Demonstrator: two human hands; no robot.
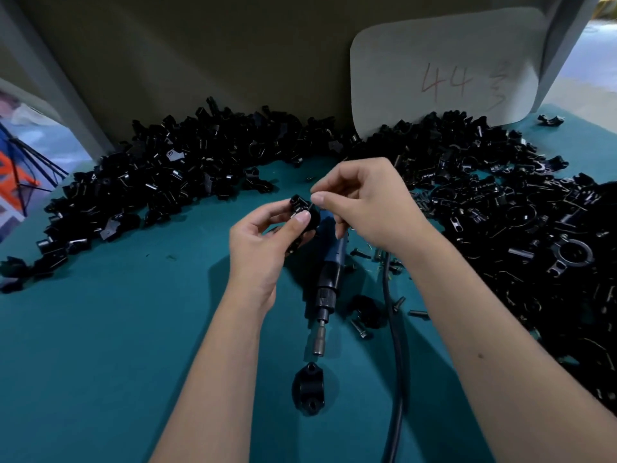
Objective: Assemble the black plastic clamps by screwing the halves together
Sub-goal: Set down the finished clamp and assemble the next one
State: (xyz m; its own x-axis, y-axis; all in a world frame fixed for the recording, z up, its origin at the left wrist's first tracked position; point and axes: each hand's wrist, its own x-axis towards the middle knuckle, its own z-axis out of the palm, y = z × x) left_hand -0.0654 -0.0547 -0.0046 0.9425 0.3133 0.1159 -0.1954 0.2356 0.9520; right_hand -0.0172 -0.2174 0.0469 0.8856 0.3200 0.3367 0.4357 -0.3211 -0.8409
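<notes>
Clamp point(302, 212) pinched in left hand point(263, 242), above table centre. Right hand point(364, 202) just right of it, fingertips touching, pinching something small, likely screw, hidden. Screwdriver point(329, 279) lies beneath, tip toward person; right hand nearer.

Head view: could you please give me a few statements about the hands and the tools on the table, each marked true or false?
1. The left hand holds a black clamp piece. True.
2. The electric screwdriver is in the right hand. False: it lies on the green table.
3. A single clamp half lies beyond the screwdriver's tip. True.
4. The paper sign reads 12. False: it reads 44.
</notes>
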